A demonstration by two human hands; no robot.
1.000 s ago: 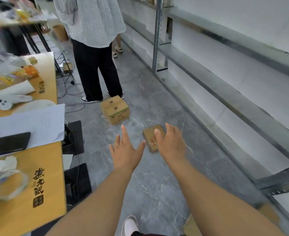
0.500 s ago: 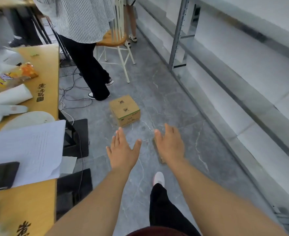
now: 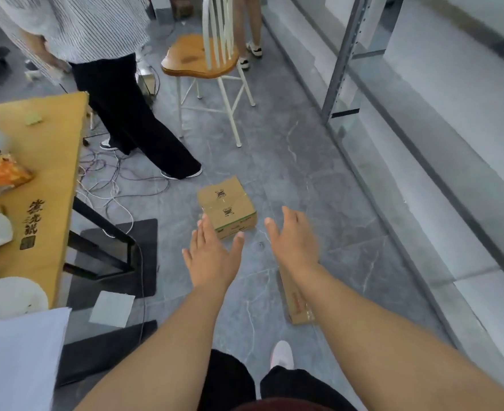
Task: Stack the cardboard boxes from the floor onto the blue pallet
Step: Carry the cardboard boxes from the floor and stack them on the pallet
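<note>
Cardboard box [image 3: 226, 207] sits taped shut on the grey floor [image 3: 289, 161], just ahead of my hands, touching neither. My left hand [image 3: 213, 258] and right hand [image 3: 293, 240] reach out palms facing, fingers straight and loosely together, thumbs out, holding nothing, set apart probably to clamp its two sides. A second flat box [image 3: 293, 301] lies under my right forearm. Blue pallet not in view. Chair [image 3: 206, 59] and a bystander's legs [image 3: 138, 123] stand just beyond, so lift room looks tight.

Black brush-style characters and a square seal mark are printed on the wooden counter [image 3: 49, 185], but they cannot be read with certainty. 2 dark logos are printed on the cardboard box [image 3: 225, 207] top; green side print is illegible.
</note>
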